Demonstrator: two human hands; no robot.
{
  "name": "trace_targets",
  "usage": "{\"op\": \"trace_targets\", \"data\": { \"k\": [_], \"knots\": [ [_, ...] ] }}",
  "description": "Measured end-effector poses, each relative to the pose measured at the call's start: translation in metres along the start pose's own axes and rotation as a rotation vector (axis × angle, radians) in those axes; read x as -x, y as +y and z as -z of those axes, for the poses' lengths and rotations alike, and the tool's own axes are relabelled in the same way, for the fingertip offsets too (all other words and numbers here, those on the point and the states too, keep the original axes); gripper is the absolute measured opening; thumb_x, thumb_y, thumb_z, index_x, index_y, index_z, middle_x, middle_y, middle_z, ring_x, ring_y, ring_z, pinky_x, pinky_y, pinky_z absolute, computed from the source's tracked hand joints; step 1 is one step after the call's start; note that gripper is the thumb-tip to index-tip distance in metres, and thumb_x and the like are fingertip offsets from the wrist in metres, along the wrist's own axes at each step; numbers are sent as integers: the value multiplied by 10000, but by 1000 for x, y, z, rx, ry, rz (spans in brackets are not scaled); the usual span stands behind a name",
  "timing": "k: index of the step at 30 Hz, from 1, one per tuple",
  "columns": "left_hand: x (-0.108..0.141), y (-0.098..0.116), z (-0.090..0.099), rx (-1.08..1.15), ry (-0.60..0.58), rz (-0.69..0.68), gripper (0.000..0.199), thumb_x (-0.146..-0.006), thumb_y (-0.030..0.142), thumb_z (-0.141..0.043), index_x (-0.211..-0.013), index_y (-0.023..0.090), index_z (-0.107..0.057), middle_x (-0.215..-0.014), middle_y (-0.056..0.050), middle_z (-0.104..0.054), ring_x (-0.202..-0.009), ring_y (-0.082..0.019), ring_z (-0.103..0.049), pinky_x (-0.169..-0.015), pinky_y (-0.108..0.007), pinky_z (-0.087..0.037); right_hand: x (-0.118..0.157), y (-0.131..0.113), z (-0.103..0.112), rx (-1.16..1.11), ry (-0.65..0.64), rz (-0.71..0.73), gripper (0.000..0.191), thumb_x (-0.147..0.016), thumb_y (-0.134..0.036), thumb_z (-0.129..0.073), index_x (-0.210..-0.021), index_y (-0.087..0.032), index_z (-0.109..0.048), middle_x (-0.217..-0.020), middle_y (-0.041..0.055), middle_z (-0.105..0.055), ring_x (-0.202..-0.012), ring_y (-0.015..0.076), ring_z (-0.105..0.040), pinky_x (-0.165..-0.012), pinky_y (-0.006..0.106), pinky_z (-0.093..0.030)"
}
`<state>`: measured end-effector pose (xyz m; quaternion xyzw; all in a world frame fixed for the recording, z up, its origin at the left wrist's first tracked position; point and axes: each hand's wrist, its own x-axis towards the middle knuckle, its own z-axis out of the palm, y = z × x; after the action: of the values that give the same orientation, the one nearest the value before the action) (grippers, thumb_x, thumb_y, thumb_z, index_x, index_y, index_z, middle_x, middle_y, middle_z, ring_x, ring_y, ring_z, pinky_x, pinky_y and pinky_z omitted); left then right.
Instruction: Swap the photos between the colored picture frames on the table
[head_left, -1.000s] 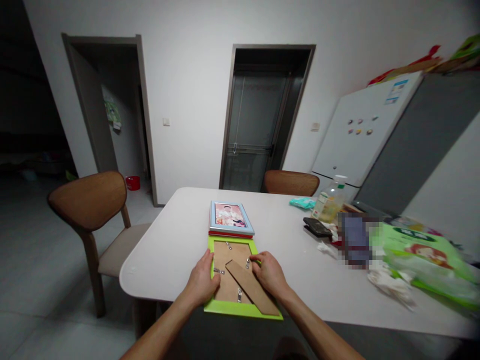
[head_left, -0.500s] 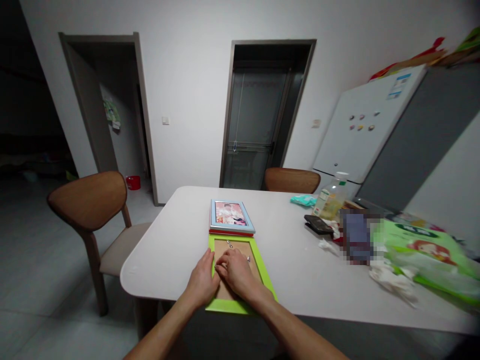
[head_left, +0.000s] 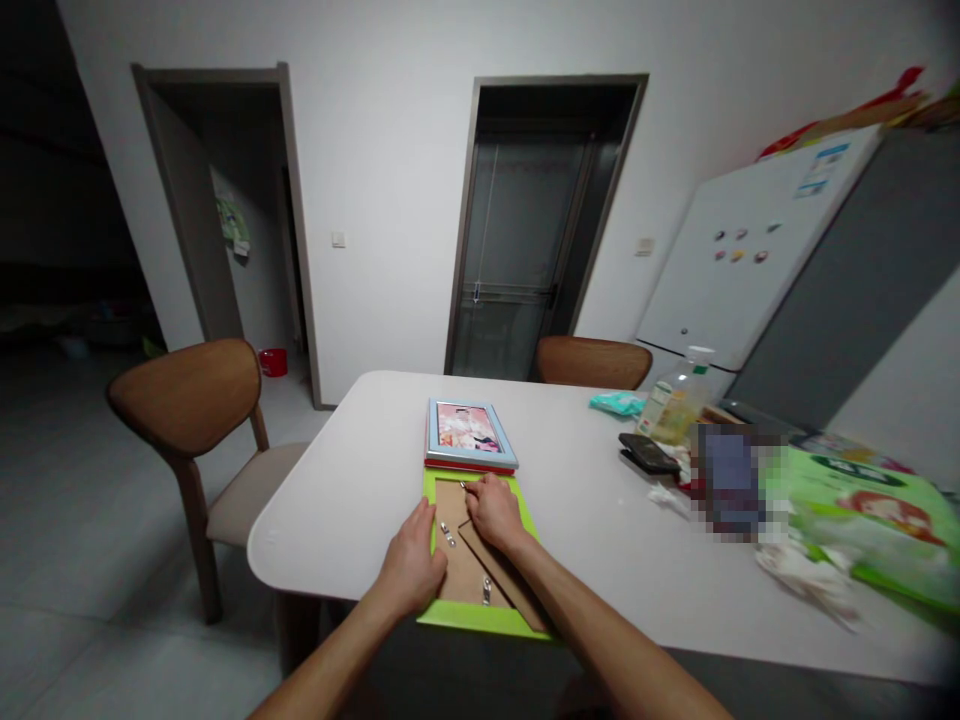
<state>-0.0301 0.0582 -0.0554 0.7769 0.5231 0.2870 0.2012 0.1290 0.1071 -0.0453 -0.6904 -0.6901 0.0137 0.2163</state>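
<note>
A green picture frame [head_left: 480,618] lies back side up at the table's near edge, its brown backing board [head_left: 452,575] showing. My left hand [head_left: 414,560] holds the frame's left edge, fingers along the rim and thumb over the board. With fingers drawn together, my right hand [head_left: 493,508] is at a small metal clip [head_left: 463,485] near the top of the board. Other metal clips are on the left side [head_left: 448,534] and near the bottom [head_left: 487,591]. A brown stand leg [head_left: 504,572] slants under my right wrist. My right hand and forearm hide the board's right side.
Beyond the green frame lie stacked frames, a light blue one [head_left: 472,435] on top. To the right are a dark phone-like object [head_left: 649,454], a bottle [head_left: 677,395], crumpled tissues [head_left: 806,575] and a green package [head_left: 870,500]. Wooden chairs [head_left: 187,400] stand by the table [head_left: 337,480].
My right hand has moved from the left clip up to the top clip. The left clip and the stand leg are now uncovered. My left hand stays on the frame's left edge.
</note>
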Motion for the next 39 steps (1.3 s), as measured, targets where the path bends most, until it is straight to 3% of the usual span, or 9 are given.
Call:
{"op": "trace_targets", "data": {
  "k": [5, 10, 16, 20, 23, 29, 35, 39],
  "knots": [
    [0, 2, 1, 7, -7, 5, 615, -627, 118, -443, -1232, 53, -355, -1330, -122, -323, -1212, -201, -300, -1020, -270, -206, -1, 2, -3, 9, -19, -15, 282, -791, -307, -396, -935, -246, -631, -891, 64, -572, -823, 179, -475, -667, 263, -321],
    [0, 2, 1, 12, -2, 10, 607, -629, 116, -445, -1229, 75, -360, -1327, -113, -333, -1208, -196, -308, -1017, -277, -210, 1, -7, 2, -8, -33, 24, 246, -778, -275, -425, -889, -269, -645, -889, 52, -572, -858, 185, -471, -723, 284, -325],
    [1, 1, 1, 32, 9, 3, 609, -630, 120, -447, -1230, 72, -357, -1319, -120, -345, -1204, -202, -314, -1013, -292, -222, 27, -5, 30, -125, -66, 171, 336, -751, -223, -444, -1064, -210, -566, -996, 63, -561, -935, 167, -480, -831, 277, -338],
    [1, 0, -1, 56, 16, 11, 607, -643, 128, -451, -1241, 118, -345, -1334, -80, -329, -1213, -192, -298, -1018, -282, -206, 61, 10, 57, -348, -303, 381, 278, -651, -185, -536, -902, -236, -644, -1116, 52, -503, -1034, 179, -447, -911, 309, -312],
    [1, 1, -1, 54, 12, 19, 599, -646, 122, -445, -1235, 79, -349, -1331, -107, -329, -1216, -197, -291, -1022, -274, -188, 77, 13, 65, -378, -417, 390, 220, -616, -179, -573, -796, -250, -676, -1167, 46, -475, -1092, 201, -408, -944, 342, -273],
    [2, 3, 1, 33, 8, 16, 599, -634, 106, -445, -1223, 36, -358, -1323, -142, -329, -1213, -208, -296, -1021, -275, -193, 81, 5, 56, -364, -308, 355, 103, -649, -233, -574, -664, -236, -675, -1080, 38, -523, -1038, 187, -441, -911, 322, -308],
    [2, 0, 0, 51, 15, 12, 594, -644, 113, -448, -1230, 79, -355, -1330, -114, -328, -1213, -199, -298, -1020, -281, -196, 75, 4, 47, -308, -123, 191, 288, -687, -249, -508, -947, -172, -604, -1003, 82, -566, -951, 180, -493, -847, 286, -363],
    [1, 0, 0, 68, 18, 15, 582, -664, 137, -449, -1236, 94, -346, -1331, -103, -330, -1216, -192, -291, -1020, -277, -189, 67, 2, 37, -225, -90, 137, 375, -619, -202, -517, -984, -147, -583, -916, 78, -603, -865, 181, -523, -791, 268, -386]
  ]
}}
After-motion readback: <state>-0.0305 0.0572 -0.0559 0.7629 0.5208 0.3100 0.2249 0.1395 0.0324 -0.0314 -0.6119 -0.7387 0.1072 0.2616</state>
